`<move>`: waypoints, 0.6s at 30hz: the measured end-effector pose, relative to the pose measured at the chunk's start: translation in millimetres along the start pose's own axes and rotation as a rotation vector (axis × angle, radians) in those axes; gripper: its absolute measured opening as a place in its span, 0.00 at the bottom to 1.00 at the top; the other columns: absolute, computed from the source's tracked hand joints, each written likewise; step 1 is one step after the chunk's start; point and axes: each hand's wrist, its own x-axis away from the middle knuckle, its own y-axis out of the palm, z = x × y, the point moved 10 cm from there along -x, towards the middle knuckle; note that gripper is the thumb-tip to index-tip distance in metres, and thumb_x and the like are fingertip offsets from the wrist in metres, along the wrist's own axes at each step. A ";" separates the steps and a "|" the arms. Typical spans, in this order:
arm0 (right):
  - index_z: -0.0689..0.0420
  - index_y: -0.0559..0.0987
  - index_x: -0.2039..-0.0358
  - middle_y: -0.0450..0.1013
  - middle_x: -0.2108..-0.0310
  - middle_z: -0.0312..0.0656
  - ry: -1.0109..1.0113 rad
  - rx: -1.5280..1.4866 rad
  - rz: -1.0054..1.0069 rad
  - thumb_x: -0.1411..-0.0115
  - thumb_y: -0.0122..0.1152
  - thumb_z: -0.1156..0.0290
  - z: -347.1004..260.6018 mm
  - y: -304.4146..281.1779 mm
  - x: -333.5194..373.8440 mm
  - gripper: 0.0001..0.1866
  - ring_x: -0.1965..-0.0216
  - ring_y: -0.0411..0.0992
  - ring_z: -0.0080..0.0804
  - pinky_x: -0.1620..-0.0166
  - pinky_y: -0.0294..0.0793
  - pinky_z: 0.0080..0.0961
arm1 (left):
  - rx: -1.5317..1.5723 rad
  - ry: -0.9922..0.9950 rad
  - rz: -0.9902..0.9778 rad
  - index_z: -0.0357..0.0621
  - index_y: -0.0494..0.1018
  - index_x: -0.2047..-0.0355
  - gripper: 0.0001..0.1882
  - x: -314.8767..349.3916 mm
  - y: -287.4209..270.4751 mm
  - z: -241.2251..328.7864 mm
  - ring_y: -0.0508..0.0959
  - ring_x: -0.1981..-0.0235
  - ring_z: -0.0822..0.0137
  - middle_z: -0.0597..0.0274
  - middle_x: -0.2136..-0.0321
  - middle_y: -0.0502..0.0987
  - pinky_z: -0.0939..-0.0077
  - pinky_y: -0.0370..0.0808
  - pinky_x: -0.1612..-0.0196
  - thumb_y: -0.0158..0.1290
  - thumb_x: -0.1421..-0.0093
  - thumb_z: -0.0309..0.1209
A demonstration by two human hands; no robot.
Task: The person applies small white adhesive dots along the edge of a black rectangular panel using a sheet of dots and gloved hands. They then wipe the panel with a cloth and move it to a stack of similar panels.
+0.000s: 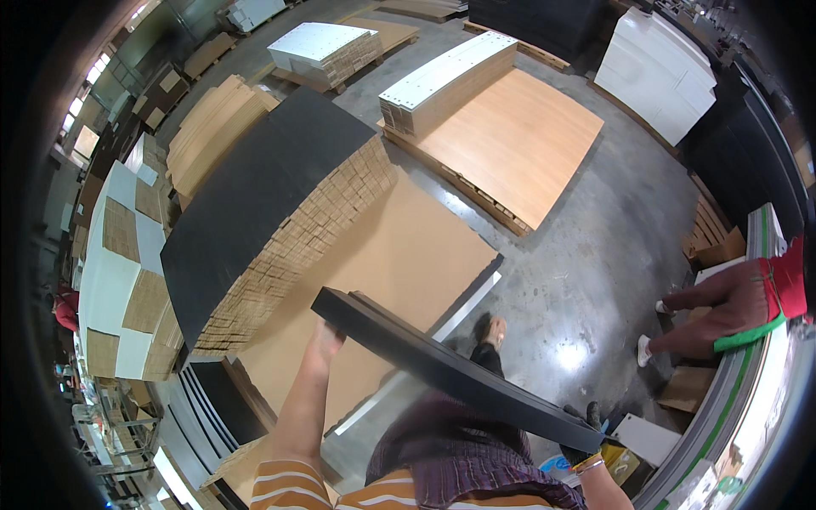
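Note:
A stack of long, narrow black boards [442, 367] spans the space in front of my body, slanting from upper left to lower right. My left hand [329, 335] is closed on its left end, with most fingers hidden behind and under the boards. At the other end, my right hand [586, 435], in a dark glove, grips the boards with its fingers over the edge. Beneath the left part lies a pallet-sized brown sheet [399, 246]. Just beyond rises a tall stack of black-topped boards [272, 178] with raw brown edges.
Wood-coloured panels [510, 136] lie on a pallet beyond, bearing a white-topped stack [450, 72]. To the right, another person [731, 306] in red stands beside a green-striped conveyor [735, 408]. White-and-brown stacked boards [127, 272] stand at left. Grey concrete floor [569, 280] runs between.

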 end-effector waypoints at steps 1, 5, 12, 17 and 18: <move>0.63 0.81 0.55 0.80 0.54 0.56 0.015 0.000 -0.012 0.36 0.58 0.39 -11.7 12.7 -17.6 0.33 0.53 0.78 0.54 0.46 0.78 0.50 | -0.056 0.043 -0.031 0.46 0.74 0.44 0.28 -15.7 9.1 6.7 0.77 0.46 0.65 0.64 0.49 0.79 0.66 0.71 0.39 0.48 0.31 0.54; 0.61 0.80 0.53 0.79 0.53 0.54 0.023 0.078 0.001 0.34 0.58 0.41 -68.2 59.0 -85.6 0.31 0.52 0.78 0.53 0.44 0.76 0.50 | -0.278 0.200 -0.163 0.42 0.74 0.46 0.28 -68.7 59.1 24.9 0.79 0.52 0.65 0.63 0.54 0.80 0.67 0.77 0.47 0.50 0.33 0.53; 0.61 0.80 0.52 0.79 0.50 0.53 0.059 0.161 0.029 0.34 0.57 0.42 -122.9 133.4 -189.0 0.31 0.49 0.76 0.50 0.42 0.74 0.49 | -0.245 0.175 -0.116 0.43 0.72 0.41 0.33 -154.0 93.8 41.9 0.77 0.46 0.65 0.61 0.46 0.77 0.67 0.72 0.40 0.51 0.33 0.57; 0.60 0.73 0.44 0.74 0.45 0.52 0.101 0.214 0.041 0.34 0.57 0.40 -113.8 151.8 -249.9 0.35 0.46 0.73 0.49 0.40 0.72 0.49 | -0.138 0.112 0.013 0.40 0.73 0.42 0.32 -246.9 66.2 45.5 0.77 0.45 0.62 0.58 0.45 0.78 0.65 0.72 0.39 0.50 0.33 0.55; 0.61 0.73 0.45 0.74 0.45 0.53 0.094 0.180 0.083 0.35 0.58 0.41 -108.5 149.7 -263.2 0.34 0.46 0.73 0.50 0.40 0.72 0.50 | -0.127 0.087 0.023 0.41 0.75 0.44 0.30 -266.6 61.1 45.1 0.78 0.46 0.63 0.60 0.47 0.79 0.66 0.72 0.40 0.50 0.32 0.54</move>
